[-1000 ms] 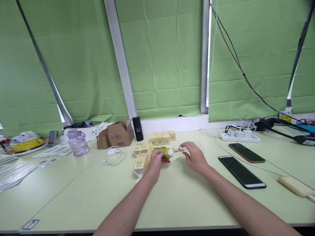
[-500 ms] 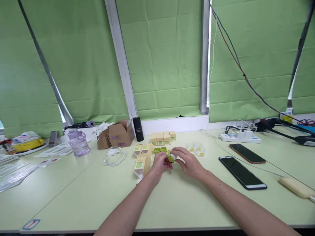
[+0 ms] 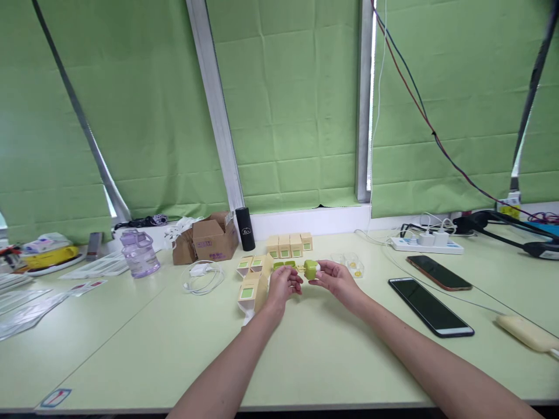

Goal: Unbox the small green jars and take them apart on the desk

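A small rounded case in a green cover (image 3: 310, 269), with a white part on its right, is raised over the table. Fingers of my right hand (image 3: 338, 279) are closed on its white end. A short yellowish chain (image 3: 300, 269) runs left from the cover to my left hand (image 3: 283, 285), whose curled fingertips pinch its end. Just behind my left hand lie green covers (image 3: 279, 265), partly hidden by the fingers. Small cardboard boxes with green windows (image 3: 247, 293) stand to the left of that hand. Beyond my right hand sit clear plastic holders with yellow bits (image 3: 354, 266).
More small boxes (image 3: 285, 245) stand in a row at the back. Further left are a white cable (image 3: 203, 279), an open carton (image 3: 215, 238), a black cylinder (image 3: 245, 230) and a purple bottle (image 3: 140, 255). Two phones (image 3: 430, 305) and a power strip (image 3: 425, 246) lie right.
The green-covered case has moved right and turned, going from both hands to my right hand. My left hand has drawn slightly left, and the chain now shows between the hands.
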The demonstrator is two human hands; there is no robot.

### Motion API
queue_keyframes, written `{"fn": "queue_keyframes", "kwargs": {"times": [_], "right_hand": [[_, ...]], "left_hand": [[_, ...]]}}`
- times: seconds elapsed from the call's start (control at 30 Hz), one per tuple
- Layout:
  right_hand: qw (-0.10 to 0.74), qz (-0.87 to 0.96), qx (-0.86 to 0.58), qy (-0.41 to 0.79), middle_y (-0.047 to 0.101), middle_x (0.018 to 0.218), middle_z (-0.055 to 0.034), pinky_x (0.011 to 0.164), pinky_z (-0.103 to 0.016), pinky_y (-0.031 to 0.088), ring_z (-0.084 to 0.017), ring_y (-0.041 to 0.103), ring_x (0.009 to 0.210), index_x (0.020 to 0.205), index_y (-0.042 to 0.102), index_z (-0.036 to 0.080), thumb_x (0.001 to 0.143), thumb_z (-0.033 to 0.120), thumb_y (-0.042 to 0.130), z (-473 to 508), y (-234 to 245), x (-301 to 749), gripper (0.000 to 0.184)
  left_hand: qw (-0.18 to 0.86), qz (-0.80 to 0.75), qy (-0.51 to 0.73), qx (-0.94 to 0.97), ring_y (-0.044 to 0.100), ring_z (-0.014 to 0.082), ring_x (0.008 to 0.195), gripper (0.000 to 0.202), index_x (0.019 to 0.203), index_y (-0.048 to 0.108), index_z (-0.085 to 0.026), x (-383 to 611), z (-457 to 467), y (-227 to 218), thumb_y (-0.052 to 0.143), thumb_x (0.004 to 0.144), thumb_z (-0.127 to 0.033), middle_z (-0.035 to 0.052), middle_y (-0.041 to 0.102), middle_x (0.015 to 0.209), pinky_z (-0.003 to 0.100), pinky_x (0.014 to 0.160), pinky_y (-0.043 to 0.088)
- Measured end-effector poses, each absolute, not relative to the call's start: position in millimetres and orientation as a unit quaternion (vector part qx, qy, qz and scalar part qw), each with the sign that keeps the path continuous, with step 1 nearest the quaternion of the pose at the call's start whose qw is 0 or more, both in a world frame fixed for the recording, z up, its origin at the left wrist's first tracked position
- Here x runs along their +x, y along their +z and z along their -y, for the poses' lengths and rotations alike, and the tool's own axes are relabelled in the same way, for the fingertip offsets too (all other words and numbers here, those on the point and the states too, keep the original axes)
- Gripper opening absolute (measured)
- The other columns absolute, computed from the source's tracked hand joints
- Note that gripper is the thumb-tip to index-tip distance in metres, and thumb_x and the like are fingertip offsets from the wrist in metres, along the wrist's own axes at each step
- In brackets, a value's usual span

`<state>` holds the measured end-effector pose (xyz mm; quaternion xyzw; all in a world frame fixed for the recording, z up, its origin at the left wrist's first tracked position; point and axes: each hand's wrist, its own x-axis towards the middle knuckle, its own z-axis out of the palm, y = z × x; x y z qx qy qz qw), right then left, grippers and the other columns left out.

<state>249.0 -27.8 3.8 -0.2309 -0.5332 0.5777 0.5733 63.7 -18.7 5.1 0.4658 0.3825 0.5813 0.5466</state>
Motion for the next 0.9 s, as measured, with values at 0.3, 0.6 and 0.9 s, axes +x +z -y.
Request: {"fn": "queue_keyframes", "kwargs": {"times": [0.3,0.6,0.9], "right_hand": [[0.531,0.468,-0.22,0.671,0.077,0.1,-0.0119,0.101,-0.047,0.055,-0.03,0.074,0.103,0.095,0.071,0.015,0.072,0.037,0.09,25.5,5.1,255.1,0.037],[0.547,0.489,-0.256,0.629,0.077,0.094,-0.0078,0.094,-0.046,0.058,-0.026,0.075,0.093,0.091,0.067,0.017,0.061,0.04,0.096,19.9,-4.5,250.4,0.047],[0.579,0.561,-0.341,0.484,0.075,0.088,-0.0036,0.082,-0.039,0.057,-0.023,0.072,0.083,0.087,0.06,0.021,0.055,0.041,0.094,13.5,-9.0,249.7,0.05]], "left_hand": [[0.523,-0.374,0.592,0.485,0.06,0.0138,0.053,0.031,0.08,0.057,-0.016,63.6,21.9,8.5,0.071,0.078,-0.044,0.0048,0.067,0.068,0.029,0.053,0.052],[0.407,-0.408,0.608,0.546,0.06,0.0144,0.062,0.028,0.079,0.058,-0.017,65.6,18.0,5.9,0.07,0.079,-0.042,0.0047,0.066,0.075,0.027,0.053,0.053],[0.238,-0.418,0.604,0.635,0.067,0.0201,0.089,0.014,0.091,0.066,-0.018,66.1,26.0,8.5,0.061,0.088,-0.031,0.0089,0.071,0.096,0.028,0.07,0.053]]}}
